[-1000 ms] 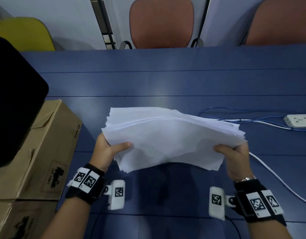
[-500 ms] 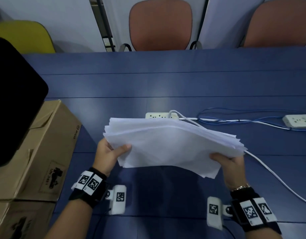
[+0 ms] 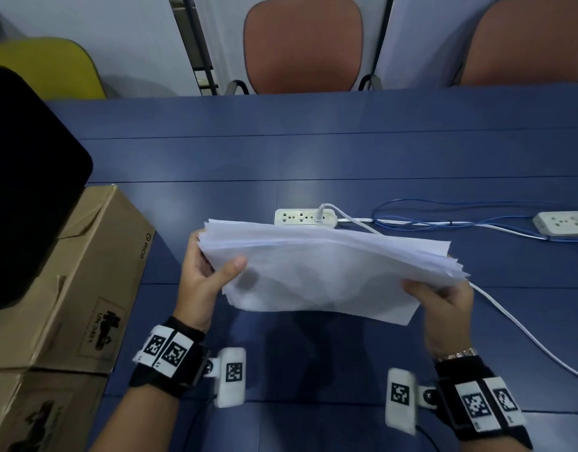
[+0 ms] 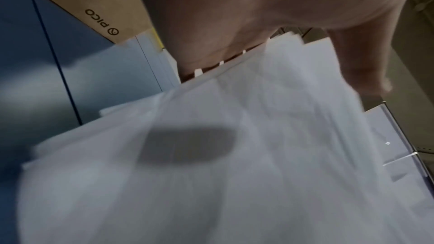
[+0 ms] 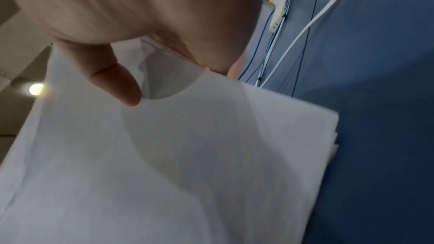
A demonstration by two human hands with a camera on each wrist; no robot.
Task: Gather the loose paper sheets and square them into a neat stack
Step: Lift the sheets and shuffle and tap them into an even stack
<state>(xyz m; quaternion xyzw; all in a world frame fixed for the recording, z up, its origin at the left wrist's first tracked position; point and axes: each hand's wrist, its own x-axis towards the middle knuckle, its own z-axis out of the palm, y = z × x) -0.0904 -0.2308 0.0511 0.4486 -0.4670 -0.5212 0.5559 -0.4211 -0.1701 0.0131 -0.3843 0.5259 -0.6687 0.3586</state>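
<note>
A thick bundle of white paper sheets [image 3: 330,272] is held above the blue table [image 3: 313,158], its edges uneven and fanned. My left hand [image 3: 209,272] grips the bundle's left end, thumb on top and fingers underneath. My right hand [image 3: 441,298] grips the right end the same way. In the left wrist view the sheets [image 4: 234,155] show stepped, offset corners beneath the left hand [image 4: 234,16]. In the right wrist view the right hand's thumb [image 5: 112,77] presses on the top sheet [image 5: 187,155].
A brown cardboard box [image 3: 78,272] stands at the left with a black object [image 3: 26,190] above it. A white power strip [image 3: 304,218] lies just behind the sheets, a second one [image 3: 564,223] at far right, with white and blue cables [image 3: 444,220] between. Chairs [image 3: 302,44] stand beyond the table.
The bundle has tipped and drawn toward me, uncovering the power strip behind it. Both hands keep their hold and have shifted slightly nearer.
</note>
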